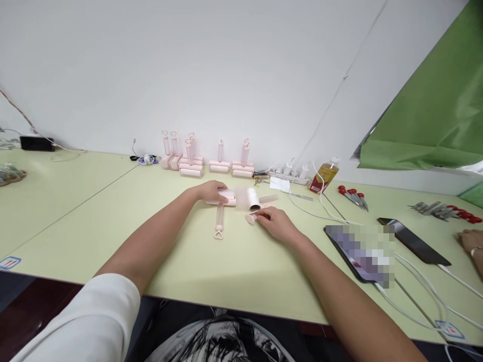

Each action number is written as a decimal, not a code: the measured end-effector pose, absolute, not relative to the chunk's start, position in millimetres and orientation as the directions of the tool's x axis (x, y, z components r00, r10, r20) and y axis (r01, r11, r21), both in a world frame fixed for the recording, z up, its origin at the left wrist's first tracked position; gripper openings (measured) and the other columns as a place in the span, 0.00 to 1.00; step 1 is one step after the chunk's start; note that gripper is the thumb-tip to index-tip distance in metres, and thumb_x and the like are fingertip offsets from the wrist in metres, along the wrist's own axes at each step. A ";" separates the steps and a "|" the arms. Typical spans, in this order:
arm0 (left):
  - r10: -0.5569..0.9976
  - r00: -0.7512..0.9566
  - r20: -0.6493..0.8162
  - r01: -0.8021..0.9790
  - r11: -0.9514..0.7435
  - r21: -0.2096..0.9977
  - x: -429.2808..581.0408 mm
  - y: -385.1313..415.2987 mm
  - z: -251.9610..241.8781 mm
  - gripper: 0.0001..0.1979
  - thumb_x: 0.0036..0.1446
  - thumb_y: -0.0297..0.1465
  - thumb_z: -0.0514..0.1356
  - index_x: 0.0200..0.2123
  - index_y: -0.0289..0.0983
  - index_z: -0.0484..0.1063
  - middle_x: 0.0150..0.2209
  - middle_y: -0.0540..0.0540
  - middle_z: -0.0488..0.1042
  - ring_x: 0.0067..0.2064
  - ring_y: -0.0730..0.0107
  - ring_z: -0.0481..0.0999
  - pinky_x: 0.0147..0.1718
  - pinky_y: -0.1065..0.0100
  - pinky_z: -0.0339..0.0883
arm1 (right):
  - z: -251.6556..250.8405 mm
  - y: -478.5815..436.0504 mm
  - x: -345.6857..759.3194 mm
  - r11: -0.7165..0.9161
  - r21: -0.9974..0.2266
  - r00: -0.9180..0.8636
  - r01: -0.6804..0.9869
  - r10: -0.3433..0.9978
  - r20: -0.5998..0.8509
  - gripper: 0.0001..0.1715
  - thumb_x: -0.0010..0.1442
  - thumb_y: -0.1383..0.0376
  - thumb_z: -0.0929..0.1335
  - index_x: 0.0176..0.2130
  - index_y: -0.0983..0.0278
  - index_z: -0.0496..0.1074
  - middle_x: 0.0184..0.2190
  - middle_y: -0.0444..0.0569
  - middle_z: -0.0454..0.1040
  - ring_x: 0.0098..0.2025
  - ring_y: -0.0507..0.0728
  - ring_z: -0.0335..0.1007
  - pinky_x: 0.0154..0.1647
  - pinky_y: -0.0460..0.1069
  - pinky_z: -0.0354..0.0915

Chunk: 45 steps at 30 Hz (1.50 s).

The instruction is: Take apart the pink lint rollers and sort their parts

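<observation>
While L hand [211, 191] clamps pink heart-handled roller [219, 219], R hand [278, 224] pinches pink cap [250, 218].

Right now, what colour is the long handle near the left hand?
The handle is pale pink; head view.

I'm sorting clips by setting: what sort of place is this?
Probably a small assembly workbench. Finished pink plastic lint rollers stand in a row by the wall, red-handled tools lie on the pale green table, and the left hand holds a part-built pink roller, the right hand its loose pink cap.
</observation>
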<state>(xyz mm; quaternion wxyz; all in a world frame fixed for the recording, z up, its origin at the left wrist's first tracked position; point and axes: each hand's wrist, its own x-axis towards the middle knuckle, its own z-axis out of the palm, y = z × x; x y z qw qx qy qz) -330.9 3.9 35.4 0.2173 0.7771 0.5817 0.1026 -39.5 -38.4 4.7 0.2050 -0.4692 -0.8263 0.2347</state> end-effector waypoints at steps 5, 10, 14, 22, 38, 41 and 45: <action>0.934 0.355 -0.042 0.831 -0.294 0.472 -327.8 0.0 39.3 0.26 0.47 0.43 0.64 0.49 0.39 0.72 0.51 0.46 0.76 0.50 0.60 0.74 0.46 0.68 0.65 | 6.6 -36.4 -34.9 0.368 -0.655 -0.319 0.660 0.927 0.200 0.17 0.60 0.60 0.63 0.42 0.62 0.79 0.39 0.50 0.79 0.38 0.58 0.71 0.39 0.51 0.62; 0.964 0.265 0.026 0.805 -0.236 0.544 -338.9 -24.5 51.0 0.24 0.48 0.44 0.64 0.47 0.38 0.71 0.48 0.46 0.76 0.46 0.59 0.75 0.42 0.66 0.66 | 18.6 -62.6 -49.0 0.306 -0.876 -0.180 0.372 0.950 0.256 0.17 0.57 0.55 0.66 0.37 0.65 0.76 0.27 0.48 0.75 0.30 0.56 0.69 0.32 0.50 0.65; 0.963 0.208 0.169 0.690 -0.267 0.673 -333.1 -54.6 55.0 0.24 0.49 0.48 0.63 0.45 0.38 0.71 0.44 0.47 0.75 0.43 0.62 0.75 0.38 0.67 0.66 | 27.1 -93.8 -87.2 0.063 -0.981 -0.369 0.184 0.929 -0.009 0.28 0.57 0.53 0.69 0.52 0.65 0.70 0.39 0.52 0.75 0.35 0.55 0.73 0.29 0.48 0.68; 0.995 0.042 0.087 0.571 -0.095 0.815 -336.6 -58.9 27.2 0.25 0.50 0.50 0.62 0.41 0.36 0.69 0.39 0.46 0.74 0.35 0.67 0.72 0.32 0.67 0.64 | 16.8 -103.2 -112.5 -0.130 -0.950 -0.522 0.285 0.809 -0.268 0.28 0.58 0.63 0.68 0.57 0.59 0.65 0.29 0.42 0.72 0.16 0.47 0.59 0.12 0.43 0.52; 0.889 0.299 0.346 0.907 -0.378 0.187 -343.3 -40.5 4.3 0.16 0.61 0.37 0.57 0.50 0.41 0.74 0.51 0.40 0.69 0.53 0.52 0.67 0.52 0.52 0.58 | 0.0 -94.4 -98.4 -0.140 -0.938 -0.509 0.317 0.809 -0.293 0.23 0.57 0.60 0.69 0.53 0.58 0.68 0.31 0.44 0.76 0.15 0.46 0.60 0.11 0.43 0.50; 0.874 0.144 0.464 0.933 -0.276 0.230 -338.8 -43.9 8.6 0.14 0.62 0.34 0.53 0.47 0.38 0.75 0.50 0.39 0.70 0.53 0.53 0.67 0.52 0.51 0.58 | 0.7 -95.6 -98.9 -0.148 -0.943 -0.516 0.297 0.807 -0.289 0.24 0.58 0.60 0.69 0.53 0.58 0.67 0.32 0.44 0.76 0.15 0.46 0.60 0.11 0.42 0.50; 0.922 0.077 0.380 0.760 -0.301 0.577 -321.5 -61.5 21.1 0.19 0.64 0.42 0.50 0.47 0.37 0.73 0.45 0.43 0.74 0.44 0.62 0.73 0.45 0.62 0.66 | 1.2 -98.5 -99.9 -0.167 -0.965 -0.542 0.201 0.802 -0.251 0.24 0.58 0.59 0.69 0.54 0.58 0.66 0.35 0.44 0.76 0.17 0.46 0.61 0.12 0.42 0.52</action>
